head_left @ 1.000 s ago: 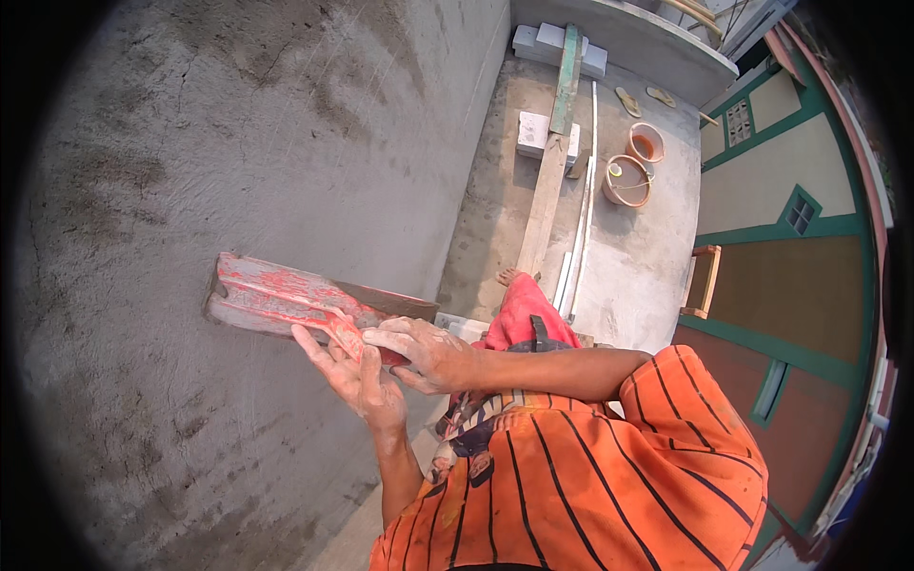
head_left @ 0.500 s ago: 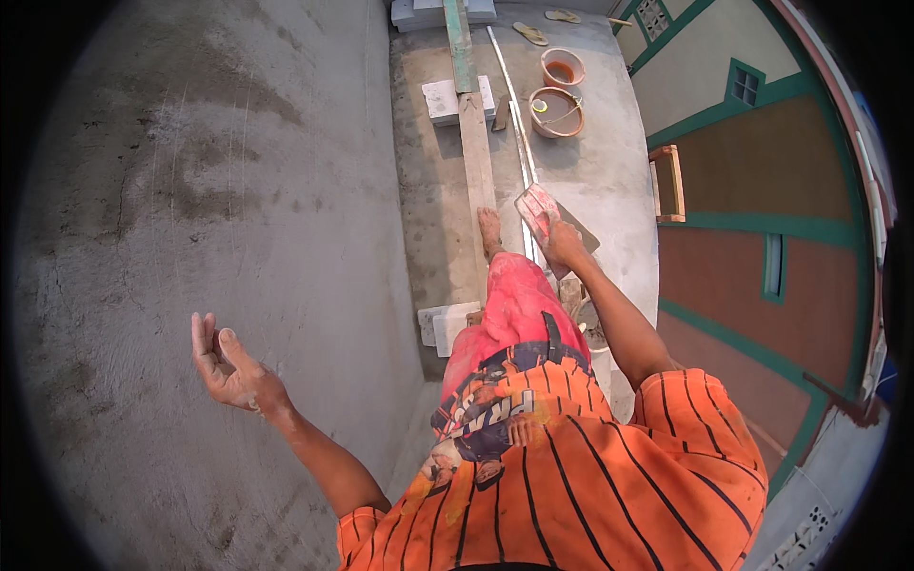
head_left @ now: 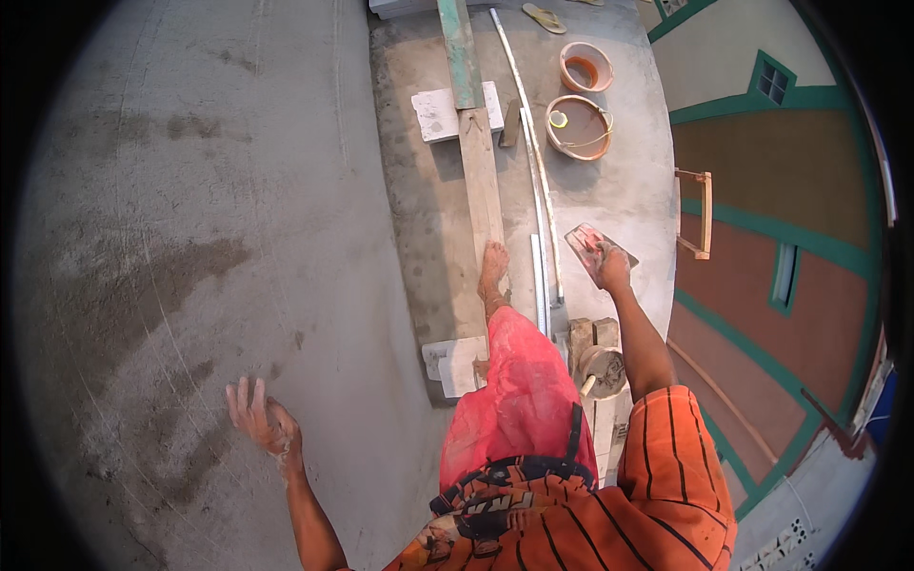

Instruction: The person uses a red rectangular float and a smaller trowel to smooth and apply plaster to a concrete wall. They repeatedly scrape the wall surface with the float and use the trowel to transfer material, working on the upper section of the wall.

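Observation:
My left hand [head_left: 264, 419] is raised beside the grey cement wall [head_left: 314, 190], fingers spread and nothing in it; whether it touches the wall I cannot tell. The wall has darker damp patches and thin scratch lines. Out to the right, my right hand [head_left: 615, 269] is wrapped round a plastering float [head_left: 587, 246], a flat rectangular tool with reddish smears. The hand hides its handle. My bare foot [head_left: 493, 266] stands on a narrow wooden plank [head_left: 479, 176] that rests on pale blocks [head_left: 436, 115].
Two buckets of murky liquid, a smaller one [head_left: 586, 67] and a larger one [head_left: 579, 127], stand ahead on the floor. Long pale bars [head_left: 536, 171] lie beside the plank. A mortar bucket [head_left: 604, 371] is near my right leg. Sandals [head_left: 545, 18] lie farther off; a wooden frame [head_left: 706, 215] is right.
My left hand has moved lower and slightly right in the view, its fingers spreading wider. My right hand has swung outward to the right with the float, away from the bars.

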A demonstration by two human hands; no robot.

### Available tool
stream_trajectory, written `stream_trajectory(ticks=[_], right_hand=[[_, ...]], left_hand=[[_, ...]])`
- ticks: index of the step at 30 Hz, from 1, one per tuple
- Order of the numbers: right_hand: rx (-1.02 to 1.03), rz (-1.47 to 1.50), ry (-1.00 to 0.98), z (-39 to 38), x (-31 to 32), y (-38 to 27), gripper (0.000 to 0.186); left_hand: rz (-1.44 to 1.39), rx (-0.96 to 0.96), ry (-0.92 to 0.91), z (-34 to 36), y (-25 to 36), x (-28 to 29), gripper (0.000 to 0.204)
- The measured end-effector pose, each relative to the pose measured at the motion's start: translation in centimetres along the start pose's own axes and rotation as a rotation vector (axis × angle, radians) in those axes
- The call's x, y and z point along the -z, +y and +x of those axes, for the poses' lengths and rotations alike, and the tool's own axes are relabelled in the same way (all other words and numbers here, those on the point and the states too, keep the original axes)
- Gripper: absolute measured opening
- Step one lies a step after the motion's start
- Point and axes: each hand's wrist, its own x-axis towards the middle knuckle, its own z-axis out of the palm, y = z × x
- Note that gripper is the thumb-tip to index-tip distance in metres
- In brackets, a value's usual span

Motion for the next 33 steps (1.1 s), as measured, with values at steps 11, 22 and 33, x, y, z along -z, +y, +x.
stream_trajectory(ticks=[11,22,33], right_hand=[[-0.077,-0.087,0.094,30.5,-1.7,-2.4,0.036],[-0.154,-0.199,0.017,51.9,-13.0,3.0,0.034],[-0.413,0.965,0.117,43.3,-8.5,2.9,0.021]], left_hand=[[0.779,-0.146,-0.161,-0.1,-2.6,-6.2,0.034],[1.06,-0.161,-0.398,2.2,-0.2,-7.9,0.049],[1.055,-0.217,-0.299,3.8,0.6,-8.1,0.035]])
